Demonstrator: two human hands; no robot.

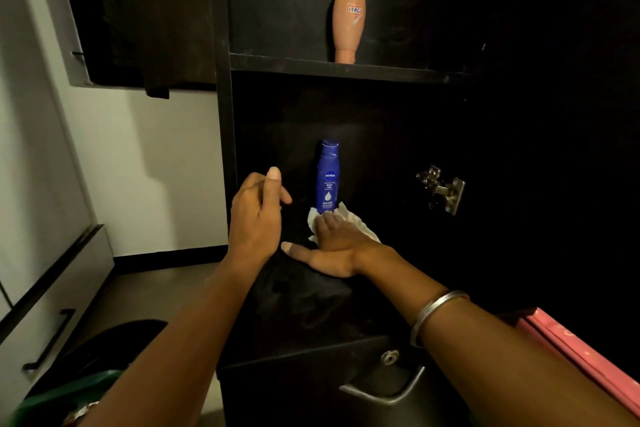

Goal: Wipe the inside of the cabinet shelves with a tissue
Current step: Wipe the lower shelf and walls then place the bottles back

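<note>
Tissue [341, 224]: pressed flat on the lower shelf [311, 305] under the right hand [334, 246], touching the blue bottle [327, 177].
Right grip: fingers straight, pressing, not curled.
Left hand [258, 215]: loose, empty, hovering beside the bottle.
Progress: lower shelf mid-wipe, dust smears near its front; upper shelf [343, 68], with tan bottle [348, 22], likely still pending.

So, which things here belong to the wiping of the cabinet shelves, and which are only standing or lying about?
For the job:
- tissue, pressed flat on the lower shelf by the right hand
- upper shelf
- left hand, holding nothing

Only about:
- blue lotion bottle, upright, just behind the tissue
- tan bottle, standing on its cap on the upper shelf
- door hinge
- drawer handle
</note>
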